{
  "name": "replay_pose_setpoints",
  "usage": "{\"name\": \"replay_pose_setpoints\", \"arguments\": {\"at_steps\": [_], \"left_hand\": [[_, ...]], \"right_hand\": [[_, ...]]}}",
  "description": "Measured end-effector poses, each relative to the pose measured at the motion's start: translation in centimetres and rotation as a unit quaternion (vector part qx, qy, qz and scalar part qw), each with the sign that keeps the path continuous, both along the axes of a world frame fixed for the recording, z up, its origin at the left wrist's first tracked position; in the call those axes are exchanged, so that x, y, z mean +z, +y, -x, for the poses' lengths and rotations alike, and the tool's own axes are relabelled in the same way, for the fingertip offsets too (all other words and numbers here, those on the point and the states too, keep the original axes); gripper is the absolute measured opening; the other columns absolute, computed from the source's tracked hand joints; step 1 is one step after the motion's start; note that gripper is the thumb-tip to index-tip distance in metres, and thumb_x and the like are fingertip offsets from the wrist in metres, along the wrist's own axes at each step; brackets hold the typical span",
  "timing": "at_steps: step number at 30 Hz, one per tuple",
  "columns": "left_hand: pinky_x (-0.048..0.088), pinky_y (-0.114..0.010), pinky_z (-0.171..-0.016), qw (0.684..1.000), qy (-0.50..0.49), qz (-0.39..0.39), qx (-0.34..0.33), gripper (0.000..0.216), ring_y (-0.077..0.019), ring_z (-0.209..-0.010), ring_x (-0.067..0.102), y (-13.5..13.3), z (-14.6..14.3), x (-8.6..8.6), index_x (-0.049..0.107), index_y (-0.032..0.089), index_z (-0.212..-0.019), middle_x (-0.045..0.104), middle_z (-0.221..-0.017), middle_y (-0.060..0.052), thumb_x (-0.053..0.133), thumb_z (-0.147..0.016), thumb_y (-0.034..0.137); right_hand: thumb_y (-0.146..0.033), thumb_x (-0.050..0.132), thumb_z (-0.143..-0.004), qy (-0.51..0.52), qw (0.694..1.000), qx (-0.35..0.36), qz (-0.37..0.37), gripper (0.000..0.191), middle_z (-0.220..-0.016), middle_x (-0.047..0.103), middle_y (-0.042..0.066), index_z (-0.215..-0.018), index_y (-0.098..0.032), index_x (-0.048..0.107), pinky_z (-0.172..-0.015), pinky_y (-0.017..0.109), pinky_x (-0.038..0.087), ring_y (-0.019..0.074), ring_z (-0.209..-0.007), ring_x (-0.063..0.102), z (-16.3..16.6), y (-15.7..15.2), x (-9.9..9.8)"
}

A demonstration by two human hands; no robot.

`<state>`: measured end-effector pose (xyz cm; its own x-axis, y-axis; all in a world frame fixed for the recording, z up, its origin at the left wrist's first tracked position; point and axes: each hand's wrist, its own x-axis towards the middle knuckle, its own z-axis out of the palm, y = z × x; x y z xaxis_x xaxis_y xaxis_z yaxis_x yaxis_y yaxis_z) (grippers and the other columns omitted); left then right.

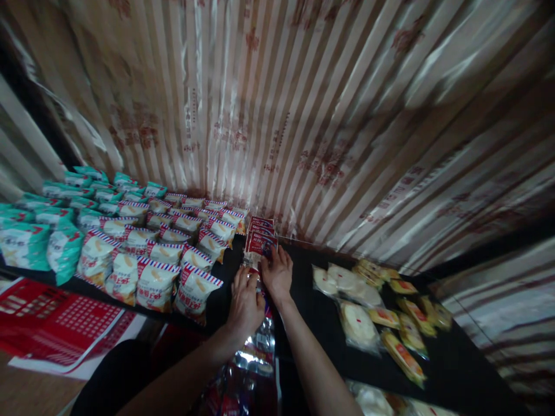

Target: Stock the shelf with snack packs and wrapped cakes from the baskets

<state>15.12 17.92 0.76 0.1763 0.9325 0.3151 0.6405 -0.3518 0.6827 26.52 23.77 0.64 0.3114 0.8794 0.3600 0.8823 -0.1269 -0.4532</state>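
Both hands work at a row of shiny red snack packets (pixel 260 244) on the black shelf. My left hand (pixel 247 303) has bent fingers closed at the near end of the row, over a foil packet. My right hand (pixel 277 274) lies a little farther forward, its thumb and fingers about the right edge of a red packet. Below my wrists, a run of glossy foil packets (pixel 255 352) extends down toward my body. Whether these join the packets on the shelf is hidden by my hands.
Left of my hands stand rows of white-and-red snack bags (pixel 156 283), then teal bags (pixel 65 248). Pale round packs (pixel 358 323) and yellow-wrapped packs (pixel 403 355) lie to the right on the black shelf (pixel 312 329). Striped printed film (pixel 277 115) forms the back. A red printed sheet (pixel 56 323) is low left.
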Motion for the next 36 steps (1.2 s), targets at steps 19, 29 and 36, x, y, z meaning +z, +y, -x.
{"name": "replay_pose_setpoints", "arguments": {"at_steps": [19,29,36], "left_hand": [[0.033,-0.043,-0.104,0.999,-0.025,-0.015,-0.022,0.041,-0.0254,-0.123,0.038,-1.6,1.6,2.1,0.055,0.012,-0.112,0.046,-0.129,-0.014,0.045,-0.073,0.006],[0.048,-0.030,-0.080,0.980,-0.161,-0.047,-0.103,0.030,-0.0156,-0.088,0.058,-12.8,10.2,-3.0,0.060,0.018,-0.089,0.062,-0.089,-0.006,0.034,-0.080,0.005],[0.043,-0.032,-0.086,0.928,-0.006,0.361,-0.095,0.015,-0.0198,-0.090,0.058,-19.1,13.9,-10.4,0.059,0.018,-0.077,0.061,-0.095,-0.007,0.048,-0.072,0.009]], "right_hand": [[-0.036,0.045,-0.084,0.052,0.996,0.058,-0.041,0.037,-0.125,0.054,0.012,-0.106,-0.014,0.065,-0.102,0.038,0.033,0.0217,-0.120,0.044,1.3,-1.5,2.0],[-0.027,0.047,-0.085,0.174,0.965,0.108,-0.166,0.023,-0.090,0.065,0.006,-0.103,-0.018,0.058,-0.078,0.034,0.048,0.0175,-0.084,0.061,5.8,-18.4,1.6],[-0.026,0.040,-0.087,0.180,0.954,0.181,0.157,0.026,-0.095,0.068,0.008,-0.098,-0.018,0.062,-0.081,0.028,0.047,0.0176,-0.088,0.063,9.5,-24.7,-6.1]]}}
